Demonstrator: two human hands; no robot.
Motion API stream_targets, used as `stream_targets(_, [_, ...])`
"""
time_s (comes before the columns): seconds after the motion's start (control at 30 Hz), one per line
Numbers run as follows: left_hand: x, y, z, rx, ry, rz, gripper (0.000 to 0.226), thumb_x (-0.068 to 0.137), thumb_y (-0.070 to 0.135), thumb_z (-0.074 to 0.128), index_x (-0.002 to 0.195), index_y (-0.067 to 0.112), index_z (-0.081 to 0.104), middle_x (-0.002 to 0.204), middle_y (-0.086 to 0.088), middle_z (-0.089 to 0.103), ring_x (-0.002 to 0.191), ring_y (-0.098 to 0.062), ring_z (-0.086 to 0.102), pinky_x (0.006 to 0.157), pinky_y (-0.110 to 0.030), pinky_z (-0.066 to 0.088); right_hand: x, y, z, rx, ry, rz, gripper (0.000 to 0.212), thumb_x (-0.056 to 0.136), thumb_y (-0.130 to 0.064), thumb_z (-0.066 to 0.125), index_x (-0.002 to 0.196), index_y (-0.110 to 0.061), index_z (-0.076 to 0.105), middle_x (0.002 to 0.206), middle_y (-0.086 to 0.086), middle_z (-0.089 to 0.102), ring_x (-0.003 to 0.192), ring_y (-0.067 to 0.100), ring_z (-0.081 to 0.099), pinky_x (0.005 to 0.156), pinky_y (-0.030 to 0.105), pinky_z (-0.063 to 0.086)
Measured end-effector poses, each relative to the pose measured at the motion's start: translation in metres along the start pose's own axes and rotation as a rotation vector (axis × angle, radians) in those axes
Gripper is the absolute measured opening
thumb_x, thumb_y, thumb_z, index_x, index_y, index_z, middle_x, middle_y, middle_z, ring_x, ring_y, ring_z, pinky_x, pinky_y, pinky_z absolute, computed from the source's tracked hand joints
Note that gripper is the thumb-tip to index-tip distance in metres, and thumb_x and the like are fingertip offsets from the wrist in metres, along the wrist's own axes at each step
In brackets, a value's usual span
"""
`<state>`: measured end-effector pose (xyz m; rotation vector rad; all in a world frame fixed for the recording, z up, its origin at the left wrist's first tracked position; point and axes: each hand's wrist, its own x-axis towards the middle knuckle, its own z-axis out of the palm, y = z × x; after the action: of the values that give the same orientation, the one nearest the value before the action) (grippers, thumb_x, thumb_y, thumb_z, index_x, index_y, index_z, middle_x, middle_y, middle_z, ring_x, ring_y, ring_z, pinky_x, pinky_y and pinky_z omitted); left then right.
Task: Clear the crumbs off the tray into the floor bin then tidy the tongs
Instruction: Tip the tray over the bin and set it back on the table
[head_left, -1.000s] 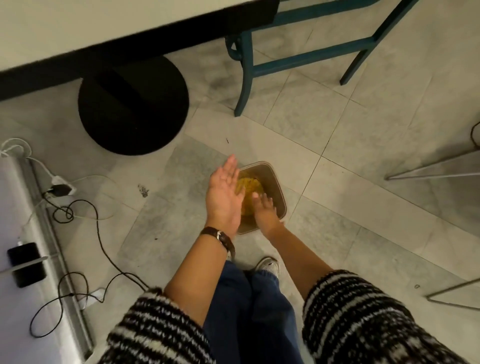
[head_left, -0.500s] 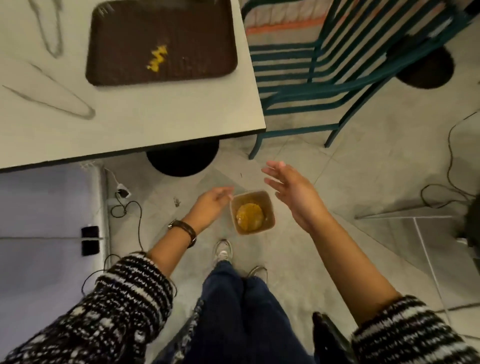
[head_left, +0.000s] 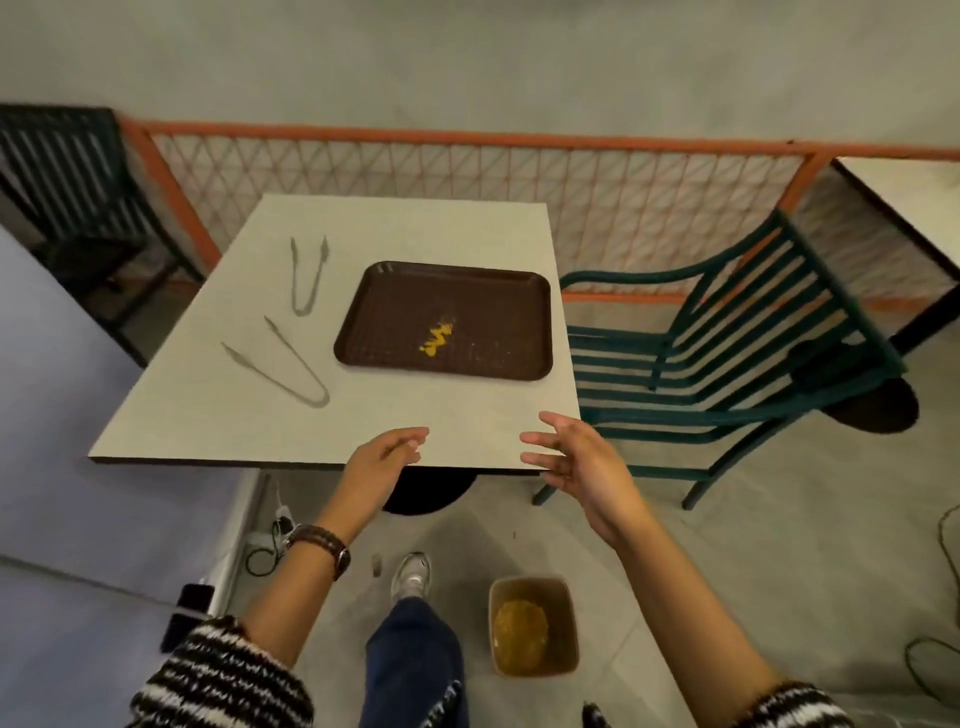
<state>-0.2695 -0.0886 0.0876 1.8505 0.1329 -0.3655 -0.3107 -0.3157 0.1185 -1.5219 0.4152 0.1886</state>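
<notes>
A dark brown tray (head_left: 395, 296) lies on the white table (head_left: 426, 228), with a small heap of yellow crumbs (head_left: 438, 338) near its front. Two metal tongs rest left of the tray: one pair (head_left: 307, 275) farther back, the other (head_left: 283, 364) nearer me. On the floor by my feet stands the small tan bin (head_left: 566, 618) with yellow crumbs inside. My left hand (head_left: 382, 460) and my right hand (head_left: 582, 457) hover over the table's front edge, both empty, fingers apart, well short of the tray.
A teal slatted chair (head_left: 727, 343) stands right of the table. An orange mesh fence (head_left: 467, 176) runs behind it. A dark chair (head_left: 67, 171) sits at far left, another table (head_left: 904, 192) at far right. Cables (head_left: 270, 545) lie on the floor at left.
My hands have risen from the bin on the floor to the table's front edge, and my view has lifted from the floor to the table. Both hands stay empty.
</notes>
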Motion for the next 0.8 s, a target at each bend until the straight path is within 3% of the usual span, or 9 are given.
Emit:
stream_targets(0.27, [0.138,0.001,-0.072,0.008,0.098,-0.100,0.023,0.092,0.014,0.049,0.105,0.023,0.065,0.116,-0.001,0.061,0.111,-0.018,0.056,0.103,-0.036,0.040,0.124,-0.004,0.059,0.015,0.042,0.203,0.029,0.098,-0.037,0.036,0.117,-0.024,0.054,0.106,0.001,0.069,0.098,0.020,0.065,0.094,0.039,0.046])
stream_targets(0.4, [0.217,0.003,-0.103,0.107,0.098,-0.146,0.027,0.094,0.015,0.047,0.114,0.014,0.064,0.125,-0.008,0.059,0.114,-0.023,0.053,0.106,-0.038,0.039,0.175,0.001,0.089,0.012,0.068,0.371,0.031,0.099,-0.033,0.034,0.118,-0.020,0.055,0.108,0.004,0.068,0.098,0.022,0.065,0.095,0.040,0.045])
stream_targets(0.53, [0.283,-0.004,-0.128,0.248,0.101,-0.184,0.036,0.093,0.008,0.047,0.129,0.005,0.052,0.135,-0.014,0.052,0.122,-0.029,0.050,0.103,-0.031,0.037,0.215,0.003,0.113,0.038,0.130,0.476,0.030,0.100,-0.031,0.035,0.118,-0.019,0.056,0.109,0.005,0.068,0.098,0.022,0.065,0.090,0.037,0.047])
stream_targets(0.63, [0.318,-0.018,-0.139,0.359,0.107,-0.252,0.049,0.091,0.003,0.048,0.139,-0.002,0.037,0.139,-0.022,0.045,0.125,-0.034,0.046,0.103,-0.034,0.036,0.232,0.005,0.123,0.048,0.170,0.525,0.028,0.099,-0.032,0.037,0.116,-0.019,0.056,0.110,0.006,0.067,0.099,0.023,0.064,0.092,0.038,0.047])
stream_targets(0.7, [0.337,-0.028,-0.143,0.444,0.104,-0.288,0.042,0.088,0.000,0.049,0.129,-0.008,0.044,0.131,-0.027,0.050,0.121,-0.039,0.049,0.099,-0.038,0.040,0.238,0.005,0.124,0.048,0.196,0.543,0.027,0.098,-0.034,0.039,0.114,-0.019,0.056,0.109,0.006,0.067,0.098,0.023,0.064,0.092,0.038,0.047])
stream_targets(0.77, [0.351,-0.034,-0.143,0.497,0.088,-0.266,0.012,0.083,-0.005,0.050,0.092,-0.006,0.058,0.100,-0.029,0.061,0.099,-0.043,0.059,0.079,-0.040,0.048,0.244,0.002,0.121,0.047,0.233,0.544,0.025,0.097,-0.036,0.042,0.111,-0.019,0.056,0.106,0.006,0.068,0.096,0.023,0.065,0.090,0.038,0.047])
stream_targets(0.8, [0.355,-0.034,-0.142,0.496,0.085,-0.254,0.009,0.081,-0.007,0.049,0.079,-0.004,0.057,0.089,-0.028,0.062,0.089,-0.043,0.061,0.070,-0.037,0.048,0.246,0.000,0.118,0.050,0.256,0.539,0.023,0.097,-0.036,0.044,0.108,-0.020,0.057,0.105,0.006,0.068,0.096,0.023,0.065,0.091,0.038,0.047])
